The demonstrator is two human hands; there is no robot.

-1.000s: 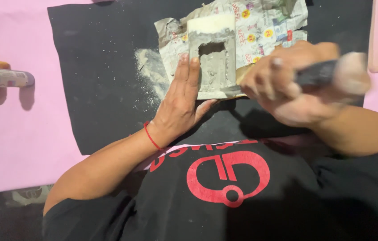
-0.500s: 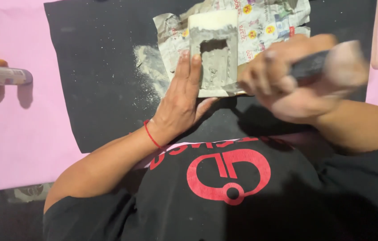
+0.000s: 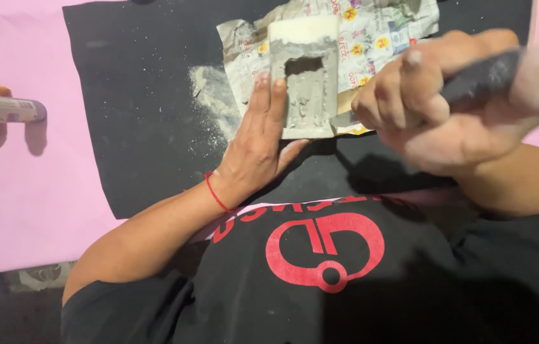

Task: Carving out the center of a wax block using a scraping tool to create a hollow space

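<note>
Two hands flank the pale rectangular carved block (image 3: 303, 79): left hand (image 3: 258, 143) flat, fingers extended against its left edge; right hand (image 3: 438, 105) fisted around a dark-handled tool (image 3: 483, 76).

Crumpled printed paper wrapper (image 3: 371, 32), white with red-yellow marks, top centre; labelled grey tube (image 3: 5, 108) at left

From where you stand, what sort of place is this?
Probably a makeshift home carving spot rather than a proper workshop: a pale carved block lies on crumpled newspaper over a black cloth, with grey dust scattered beside it.
</note>
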